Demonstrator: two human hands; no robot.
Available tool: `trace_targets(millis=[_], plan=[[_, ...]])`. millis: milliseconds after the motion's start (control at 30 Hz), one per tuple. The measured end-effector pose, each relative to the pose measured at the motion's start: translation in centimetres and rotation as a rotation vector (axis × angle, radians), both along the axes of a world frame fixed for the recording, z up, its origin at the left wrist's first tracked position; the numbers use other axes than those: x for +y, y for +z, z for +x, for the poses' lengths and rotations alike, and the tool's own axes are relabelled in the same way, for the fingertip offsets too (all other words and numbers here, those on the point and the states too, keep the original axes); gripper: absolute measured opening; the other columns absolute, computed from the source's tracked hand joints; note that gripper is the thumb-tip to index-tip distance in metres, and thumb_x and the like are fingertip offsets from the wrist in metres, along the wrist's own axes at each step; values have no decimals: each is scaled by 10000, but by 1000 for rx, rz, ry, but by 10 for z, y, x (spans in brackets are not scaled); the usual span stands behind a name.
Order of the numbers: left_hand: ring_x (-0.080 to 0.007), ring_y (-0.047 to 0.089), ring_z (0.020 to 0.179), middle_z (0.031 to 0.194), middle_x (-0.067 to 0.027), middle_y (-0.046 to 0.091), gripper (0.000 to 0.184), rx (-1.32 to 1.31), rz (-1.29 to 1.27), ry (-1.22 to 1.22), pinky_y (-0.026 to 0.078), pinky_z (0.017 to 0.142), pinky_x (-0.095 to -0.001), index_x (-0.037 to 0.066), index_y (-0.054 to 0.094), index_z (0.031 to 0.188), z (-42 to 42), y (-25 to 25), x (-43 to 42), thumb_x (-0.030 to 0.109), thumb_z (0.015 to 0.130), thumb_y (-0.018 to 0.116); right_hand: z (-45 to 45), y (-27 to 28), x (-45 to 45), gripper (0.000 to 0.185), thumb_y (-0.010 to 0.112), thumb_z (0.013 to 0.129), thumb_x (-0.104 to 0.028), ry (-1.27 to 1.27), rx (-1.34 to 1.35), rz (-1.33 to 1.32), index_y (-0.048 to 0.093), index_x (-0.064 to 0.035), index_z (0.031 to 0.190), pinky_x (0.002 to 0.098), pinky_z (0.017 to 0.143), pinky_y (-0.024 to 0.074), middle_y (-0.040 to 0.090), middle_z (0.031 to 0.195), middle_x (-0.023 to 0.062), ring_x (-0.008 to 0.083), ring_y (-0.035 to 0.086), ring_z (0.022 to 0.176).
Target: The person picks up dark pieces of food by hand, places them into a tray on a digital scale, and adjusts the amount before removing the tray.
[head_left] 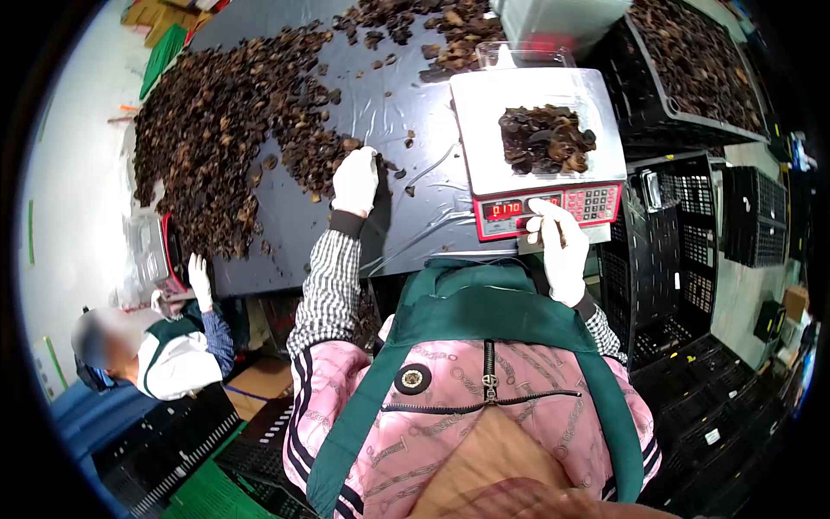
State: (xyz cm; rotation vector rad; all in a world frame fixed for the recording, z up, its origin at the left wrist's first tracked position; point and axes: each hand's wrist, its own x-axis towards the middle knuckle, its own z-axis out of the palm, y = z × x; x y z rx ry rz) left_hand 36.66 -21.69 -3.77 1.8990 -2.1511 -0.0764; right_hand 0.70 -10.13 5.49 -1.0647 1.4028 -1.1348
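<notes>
A digital scale [501,227] with a white pan [484,112] stands at the table's right side, its red display reading 0.170. On the pan lies a small heap of dark brown, crinkled, glossy pieces [545,138] that look like wood ear mushrooms. My right hand [560,255], in a white glove, is in front of the scale's display with its fingers curled together; what they hold, if anything, is unclear. My left hand [355,182], also gloved, is at the edge of the large spread of brown pieces [225,130]. Its fingers are curled and their tips are partly hidden.
A black crate [674,112] full of brown pieces stands right of the scale, with stacked black crates [657,251] below it. Behind the scale is a pale bin [558,26]. At left, a co-worker's gloved hand [200,281] rests near the table edge beside another scale [171,251].
</notes>
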Motion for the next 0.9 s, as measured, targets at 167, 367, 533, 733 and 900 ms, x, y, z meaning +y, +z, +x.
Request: trace_targets(millis=[167, 367, 533, 733, 900], plan=[[-272, 682, 914, 986, -100, 710, 233, 580, -202, -242, 545, 818, -356, 86, 706, 1120, -111, 108, 3, 101, 897, 642, -31, -16, -1, 261, 497, 1023, -36, -129, 21, -73, 666, -32, 1221, 203, 654, 485, 683, 904, 37, 62, 602, 725], [-255, 598, 761, 807, -65, 587, 324, 325, -248, -640, 499, 666, -372, 142, 677, 1180, -189, 87, -10, 145, 857, 687, -58, -15, -26, 242, 572, 975, -27, -206, 335, -288, 675, -40, 1193, 280, 761, 530, 700, 980, 71, 147, 648, 822], [-259, 611, 812, 886, -91, 607, 251, 360, -119, -583, 517, 728, -363, 113, 718, 1119, -190, 88, -5, 105, 870, 693, -73, -17, -74, 242, 672, 898, -102, -165, 978, -592, 691, -83, 1139, 368, 821, 475, 683, 1035, 85, 233, 633, 936], [-258, 623, 828, 865, -74, 620, 167, 275, -89, -507, 520, 733, -358, 105, 714, 1013, -198, 84, -6, 121, 847, 717, -69, -30, -98, 159, 698, 874, -209, -71, 1434, -741, 701, -116, 1003, 385, 803, 407, 669, 945, 65, 242, 606, 887], [-257, 661, 807, 908, -84, 683, 143, 453, -18, -424, 538, 720, -347, 81, 708, 1004, -201, 89, -4, 136, 873, 716, -83, -25, -106, 180, 666, 926, -180, -10, 859, -258, 713, -32, 1018, 390, 777, 517, 693, 881, 118, 254, 680, 826]])
